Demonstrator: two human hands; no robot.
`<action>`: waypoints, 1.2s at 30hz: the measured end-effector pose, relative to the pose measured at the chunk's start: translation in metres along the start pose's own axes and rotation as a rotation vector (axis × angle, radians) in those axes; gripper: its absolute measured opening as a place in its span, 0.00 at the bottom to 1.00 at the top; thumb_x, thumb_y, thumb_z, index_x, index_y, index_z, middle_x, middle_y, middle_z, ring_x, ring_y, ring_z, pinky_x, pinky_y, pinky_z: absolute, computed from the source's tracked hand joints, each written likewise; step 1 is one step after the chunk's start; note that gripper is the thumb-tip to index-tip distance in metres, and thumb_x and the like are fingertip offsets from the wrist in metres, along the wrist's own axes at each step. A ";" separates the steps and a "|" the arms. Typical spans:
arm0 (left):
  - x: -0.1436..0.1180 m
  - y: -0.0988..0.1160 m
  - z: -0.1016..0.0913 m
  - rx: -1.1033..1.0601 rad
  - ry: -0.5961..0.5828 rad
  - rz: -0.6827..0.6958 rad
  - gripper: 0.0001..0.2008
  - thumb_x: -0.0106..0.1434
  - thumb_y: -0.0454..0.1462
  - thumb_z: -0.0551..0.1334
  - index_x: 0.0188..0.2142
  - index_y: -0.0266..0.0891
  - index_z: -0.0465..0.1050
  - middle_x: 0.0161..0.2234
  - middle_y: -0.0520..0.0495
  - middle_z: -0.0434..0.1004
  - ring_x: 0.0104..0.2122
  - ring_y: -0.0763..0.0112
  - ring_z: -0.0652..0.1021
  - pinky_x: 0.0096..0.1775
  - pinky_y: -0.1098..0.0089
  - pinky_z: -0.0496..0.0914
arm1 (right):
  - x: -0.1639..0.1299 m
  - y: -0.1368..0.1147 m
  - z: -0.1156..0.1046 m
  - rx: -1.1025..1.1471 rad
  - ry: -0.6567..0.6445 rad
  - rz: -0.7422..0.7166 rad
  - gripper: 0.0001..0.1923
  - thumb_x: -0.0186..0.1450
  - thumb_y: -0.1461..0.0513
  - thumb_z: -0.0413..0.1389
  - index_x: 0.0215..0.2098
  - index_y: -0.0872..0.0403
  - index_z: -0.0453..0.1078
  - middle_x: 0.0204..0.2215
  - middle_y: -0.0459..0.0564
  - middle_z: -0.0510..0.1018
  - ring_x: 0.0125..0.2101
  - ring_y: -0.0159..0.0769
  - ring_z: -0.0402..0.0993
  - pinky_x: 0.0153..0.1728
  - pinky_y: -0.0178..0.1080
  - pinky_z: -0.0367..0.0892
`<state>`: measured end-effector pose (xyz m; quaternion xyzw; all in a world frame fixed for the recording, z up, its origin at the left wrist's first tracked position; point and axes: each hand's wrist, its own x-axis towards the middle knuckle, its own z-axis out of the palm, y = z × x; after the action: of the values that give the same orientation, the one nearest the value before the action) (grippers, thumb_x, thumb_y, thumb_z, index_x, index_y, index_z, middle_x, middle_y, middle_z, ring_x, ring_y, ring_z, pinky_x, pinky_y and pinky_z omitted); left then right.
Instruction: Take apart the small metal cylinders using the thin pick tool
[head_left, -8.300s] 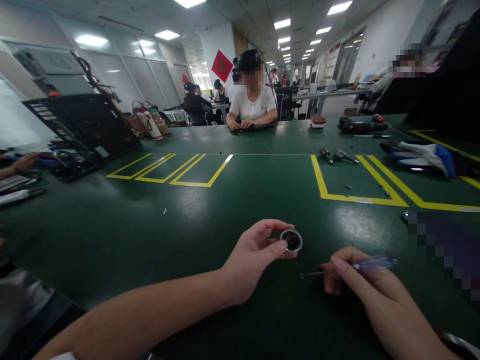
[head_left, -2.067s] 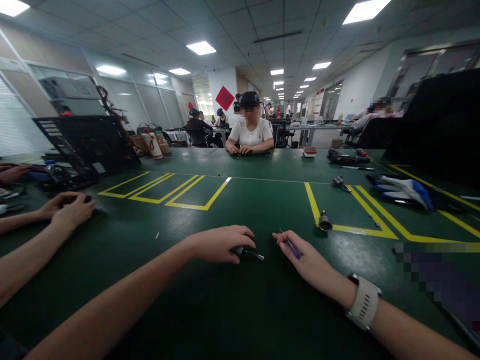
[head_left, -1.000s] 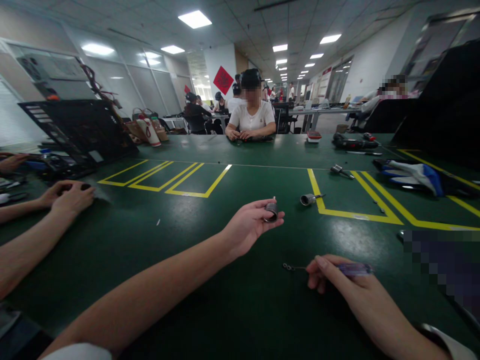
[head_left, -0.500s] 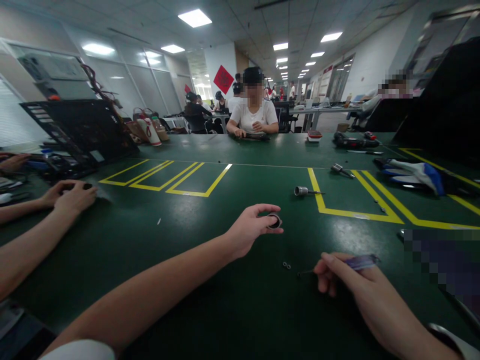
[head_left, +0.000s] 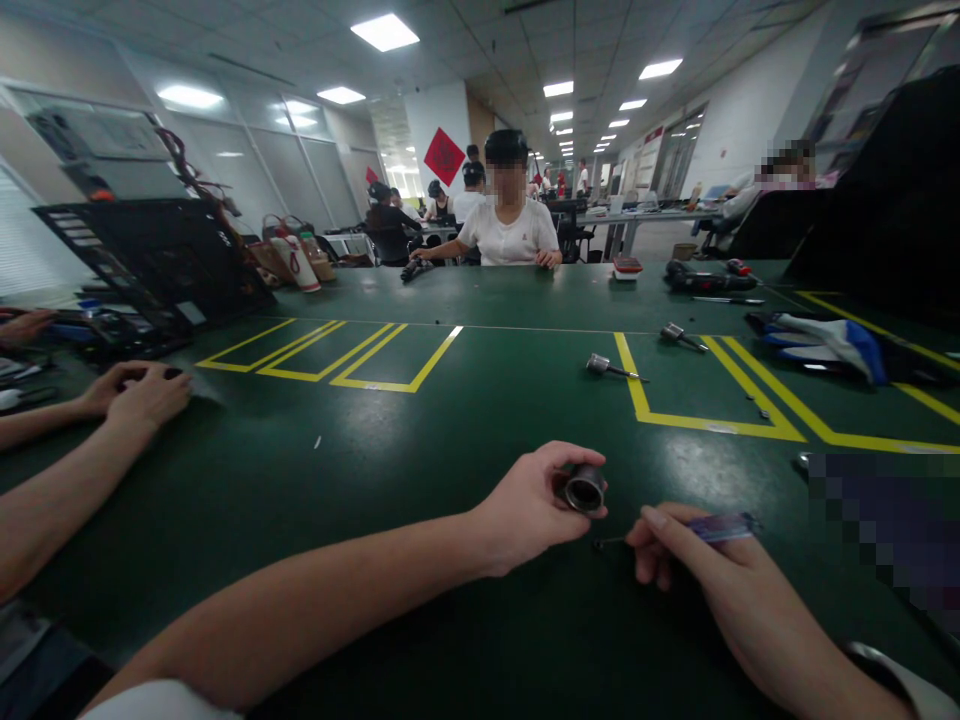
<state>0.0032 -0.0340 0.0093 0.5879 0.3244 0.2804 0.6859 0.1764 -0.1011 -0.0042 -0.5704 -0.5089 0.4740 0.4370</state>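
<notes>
My left hand (head_left: 529, 505) pinches a small dark metal cylinder (head_left: 583, 489) with a shiny rim, its open end turned toward me, just above the green table (head_left: 390, 450). My right hand (head_left: 697, 565) grips a small screwdriver (head_left: 701, 529) with a clear purple handle. The screwdriver's thin shaft points left, and its tip lies close below the cylinder.
Two metal parts with pins lie near the yellow lines, one (head_left: 600, 366) left of the marked box, one (head_left: 675, 334) farther back. A co-worker's hands (head_left: 142, 395) rest at the left. A black chassis (head_left: 161, 265) stands behind them. A person in white (head_left: 510, 225) sits opposite. Blue-white gloves (head_left: 825, 340) lie right.
My left hand has drawn the cylinder back toward me and nearer the screwdriver tip. The part by the yellow line has rolled a little. The person opposite has stretched an arm sideways.
</notes>
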 end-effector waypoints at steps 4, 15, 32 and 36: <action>-0.002 -0.018 0.007 0.181 0.004 0.142 0.26 0.46 0.21 0.61 0.45 0.39 0.68 0.51 0.42 0.62 0.47 0.64 0.71 0.45 0.64 0.70 | -0.002 0.007 -0.001 0.021 -0.014 -0.019 0.20 0.59 0.47 0.52 0.24 0.54 0.73 0.18 0.48 0.73 0.21 0.35 0.68 0.23 0.36 0.61; -0.003 -0.031 0.007 0.343 -0.024 0.204 0.27 0.46 0.21 0.59 0.46 0.39 0.68 0.50 0.41 0.61 0.51 0.61 0.68 0.49 0.63 0.67 | -0.003 0.012 -0.004 0.137 0.098 0.001 0.20 0.58 0.47 0.55 0.20 0.54 0.71 0.15 0.46 0.71 0.19 0.33 0.66 0.21 0.35 0.58; 0.000 -0.005 0.003 -0.024 0.089 -0.008 0.30 0.46 0.19 0.60 0.49 0.38 0.64 0.47 0.42 0.67 0.42 0.66 0.75 0.50 0.56 0.67 | -0.008 0.004 -0.002 -0.160 0.022 -0.090 0.23 0.60 0.45 0.49 0.22 0.52 0.72 0.16 0.47 0.72 0.20 0.34 0.67 0.21 0.35 0.61; 0.000 -0.004 0.002 -0.002 0.095 -0.010 0.29 0.47 0.19 0.60 0.49 0.37 0.65 0.48 0.41 0.67 0.44 0.65 0.74 0.50 0.56 0.67 | -0.007 0.004 -0.003 -0.202 0.030 -0.091 0.23 0.62 0.46 0.48 0.22 0.52 0.72 0.16 0.47 0.72 0.19 0.34 0.67 0.21 0.35 0.62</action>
<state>0.0053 -0.0360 0.0052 0.5717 0.3594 0.3050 0.6716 0.1794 -0.1081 -0.0070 -0.5947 -0.5728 0.3917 0.4060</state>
